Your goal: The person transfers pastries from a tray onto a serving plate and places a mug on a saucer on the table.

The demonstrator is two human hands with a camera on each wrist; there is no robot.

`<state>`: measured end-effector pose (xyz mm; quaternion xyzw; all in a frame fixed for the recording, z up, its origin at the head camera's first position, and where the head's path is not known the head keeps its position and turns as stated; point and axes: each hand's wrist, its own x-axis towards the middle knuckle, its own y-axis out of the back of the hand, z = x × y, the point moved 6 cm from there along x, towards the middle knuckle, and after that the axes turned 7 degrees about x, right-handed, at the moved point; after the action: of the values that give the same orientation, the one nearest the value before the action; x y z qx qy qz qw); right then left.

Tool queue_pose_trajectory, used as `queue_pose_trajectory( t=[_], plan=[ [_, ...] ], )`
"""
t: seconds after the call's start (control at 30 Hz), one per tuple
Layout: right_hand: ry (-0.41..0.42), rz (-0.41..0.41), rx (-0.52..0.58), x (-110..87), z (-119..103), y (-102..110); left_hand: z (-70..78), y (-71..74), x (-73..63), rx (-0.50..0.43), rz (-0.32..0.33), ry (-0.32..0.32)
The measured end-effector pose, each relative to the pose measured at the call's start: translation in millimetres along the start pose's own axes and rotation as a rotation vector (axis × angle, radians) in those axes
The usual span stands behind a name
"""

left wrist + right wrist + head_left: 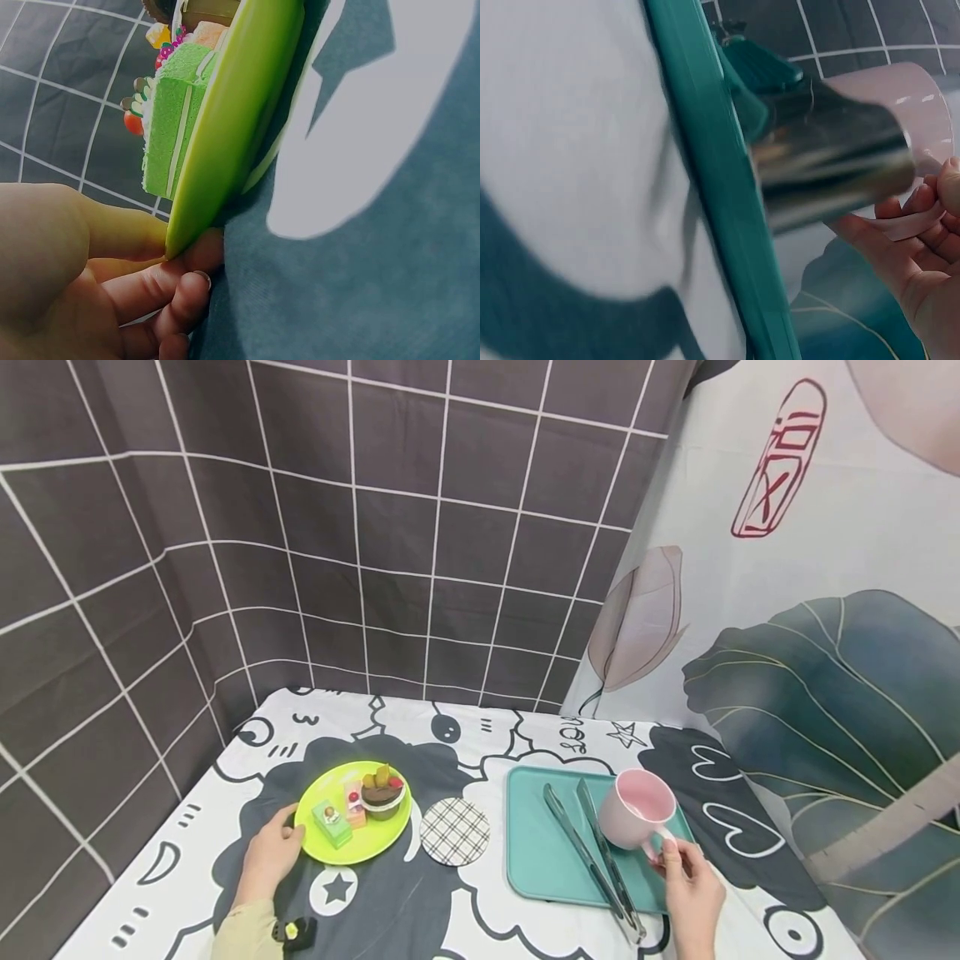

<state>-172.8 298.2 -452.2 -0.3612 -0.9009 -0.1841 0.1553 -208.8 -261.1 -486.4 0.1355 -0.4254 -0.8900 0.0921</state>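
My left hand [272, 853] pinches the near-left rim of a yellow-green plate [352, 853], thumb above and fingers beneath in the left wrist view. On the plate sit a green cake slice [332, 823], a pink cake slice [355, 807] and a brown cupcake [382, 795] topped with fruit. With thumb and fingers, my right hand [692, 893] grips the handle of a pink mug [626, 814]. The mug is over the right part of a teal tray [536, 835], slightly tilted. Metal tongs [592, 860] lie across the tray, their joined end sticking out past its near edge.
Between plate and tray lies a round checked coaster [454, 832]. A black-and-white patterned cloth [405, 918] covers the table. A dark gridded curtain [405, 527] hangs behind, and a leaf-printed white curtain [810, 568] hangs at the right.
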Motion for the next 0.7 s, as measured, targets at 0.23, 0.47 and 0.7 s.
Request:
queue_pose_trajectory(
  t=[0.23,0.47,0.7],
  plan=[
    [-0.032,-0.053,0.028,-2.7,-7.0,-10.3,2.2,1.3,-2.0,-0.007,0.006,-0.004],
    [-0.005,-0.144,0.071,-8.6,-26.5,-27.4,2.0,-0.9,0.2,-0.012,0.001,0.004],
    [0.011,-0.248,0.054,-23.3,-56.4,-53.3,-0.5,-0.8,0.4,-0.021,0.001,0.014]
  ],
)
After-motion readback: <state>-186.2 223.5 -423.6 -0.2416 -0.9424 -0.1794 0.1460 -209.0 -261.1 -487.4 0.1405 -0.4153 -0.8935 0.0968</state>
